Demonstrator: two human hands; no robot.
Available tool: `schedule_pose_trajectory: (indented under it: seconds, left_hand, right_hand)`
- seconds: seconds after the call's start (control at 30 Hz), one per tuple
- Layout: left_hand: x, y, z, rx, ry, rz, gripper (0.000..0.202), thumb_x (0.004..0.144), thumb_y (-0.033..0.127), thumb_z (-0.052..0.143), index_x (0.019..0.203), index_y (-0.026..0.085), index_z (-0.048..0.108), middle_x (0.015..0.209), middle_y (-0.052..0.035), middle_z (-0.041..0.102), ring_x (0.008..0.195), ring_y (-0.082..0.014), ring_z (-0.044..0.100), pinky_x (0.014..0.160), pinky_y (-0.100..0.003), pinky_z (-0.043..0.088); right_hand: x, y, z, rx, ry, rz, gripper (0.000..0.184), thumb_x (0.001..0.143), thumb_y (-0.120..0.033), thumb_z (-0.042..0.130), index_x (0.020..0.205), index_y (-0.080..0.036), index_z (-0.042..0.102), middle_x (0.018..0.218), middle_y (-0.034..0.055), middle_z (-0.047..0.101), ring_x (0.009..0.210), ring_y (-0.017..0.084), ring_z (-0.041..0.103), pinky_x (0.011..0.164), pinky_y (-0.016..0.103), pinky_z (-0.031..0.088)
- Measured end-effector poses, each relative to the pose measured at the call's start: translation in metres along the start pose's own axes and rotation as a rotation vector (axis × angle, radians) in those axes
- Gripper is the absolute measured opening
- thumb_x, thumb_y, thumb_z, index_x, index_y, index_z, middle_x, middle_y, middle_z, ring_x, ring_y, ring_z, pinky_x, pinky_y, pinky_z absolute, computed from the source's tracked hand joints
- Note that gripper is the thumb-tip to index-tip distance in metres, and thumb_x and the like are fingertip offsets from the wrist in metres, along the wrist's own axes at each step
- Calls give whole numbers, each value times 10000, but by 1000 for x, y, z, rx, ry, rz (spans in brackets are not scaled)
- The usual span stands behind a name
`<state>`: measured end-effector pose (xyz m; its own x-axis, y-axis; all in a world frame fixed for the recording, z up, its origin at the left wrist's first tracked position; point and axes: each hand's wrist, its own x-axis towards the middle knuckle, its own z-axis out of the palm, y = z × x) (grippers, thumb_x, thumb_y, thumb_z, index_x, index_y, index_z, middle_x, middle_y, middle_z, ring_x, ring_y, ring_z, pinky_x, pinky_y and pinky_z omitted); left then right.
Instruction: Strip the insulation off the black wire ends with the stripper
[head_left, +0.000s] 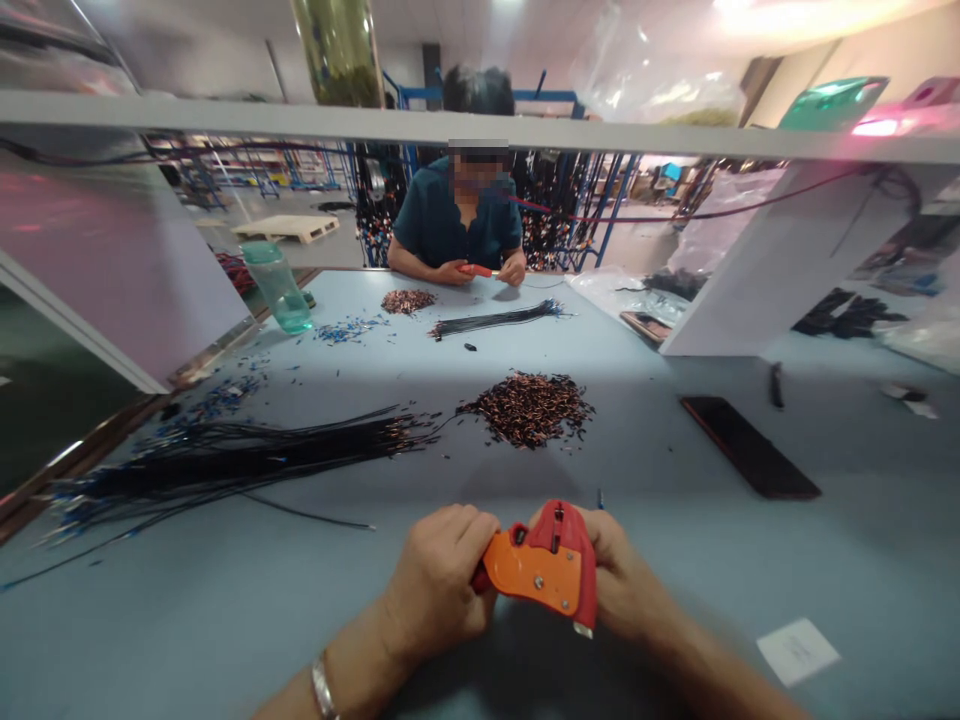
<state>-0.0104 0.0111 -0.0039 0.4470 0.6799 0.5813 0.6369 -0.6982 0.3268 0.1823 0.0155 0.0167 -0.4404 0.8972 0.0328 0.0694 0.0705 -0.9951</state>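
Crimping tool (546,570), red and orange — sitting low over the near table (225,620) edge, right hand (626,590) gripping it from behind, left hand (439,580) pinching closed at its nose. Black wire bundle (247,455) and terminal pile (531,408) lying beyond.

Pale blue table (750,600), white shelf (225,112)
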Motion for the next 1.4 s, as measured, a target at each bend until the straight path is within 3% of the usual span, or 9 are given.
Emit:
schedule_pose_trajectory:
  seconds: [0.4,0.57,0.7,0.8,0.9,1.0,1.1,1.2,1.4]
  left_hand:
    - [4,3,-1,-22,76,8,157,786,159,482,659,231,425,521,28,455,450,-132,369,454,-282,261]
    - [1,2,0,-77,15,-45,193,798,217,501,633,233,401,496,35,450,423,-117,363,449,-271,237]
    - [5,0,-2,-185,-32,-168,217,819,268,531,639,220,419,517,41,465,433,-99,379,464,-244,256]
    - [16,-3,-13,-294,-61,-378,187,809,284,541,670,206,443,558,52,446,479,-95,375,495,-229,289]
    - [26,-9,-29,-521,-153,-598,266,792,394,593,666,193,471,581,49,441,540,-109,393,533,-240,317]
    - [26,-17,-37,-1074,-215,-817,275,762,422,630,824,165,553,679,3,562,621,-150,527,595,-279,423]
    - [20,-25,-33,-1461,-179,-973,319,725,394,670,909,147,585,710,-20,595,631,-165,583,602,-303,470]
    - [15,-27,-24,-1594,-141,-1021,295,700,338,694,904,145,604,688,-19,607,623,-163,603,614,-307,490]
    - [13,-16,-10,-1682,-145,-1041,280,652,261,692,889,131,620,763,-55,665,612,-165,640,592,-292,516]
  right_hand:
    - [-1,-4,2,97,-37,-12,210,807,-256,650,637,-150,585,586,-31,531,524,75,425,513,170,394]
    - [1,-3,1,66,-23,-33,242,829,-364,651,708,-156,621,666,6,602,582,110,491,554,199,428]
    - [4,-1,-2,-15,16,-112,367,874,-506,570,744,-165,618,641,-3,532,557,113,443,520,207,390]
    - [6,0,-10,-169,54,-39,332,899,-473,532,836,-167,642,597,-28,482,537,110,415,514,210,364]
    - [7,1,-19,-282,162,23,272,894,-410,524,833,-172,639,584,-30,487,569,125,459,561,225,388]
    - [7,1,-25,-328,262,-2,234,877,-385,542,825,-182,646,625,-17,524,604,137,493,591,234,412]
    - [7,0,-28,-367,303,-82,207,876,-366,558,829,-192,661,710,6,581,627,140,514,594,233,434]
    - [6,-1,-29,-398,304,-154,201,890,-350,548,831,-199,666,799,32,618,663,149,541,590,231,454]
    - [3,-3,-27,-448,236,-181,167,881,-321,556,825,-218,676,713,7,629,610,145,580,562,208,480]
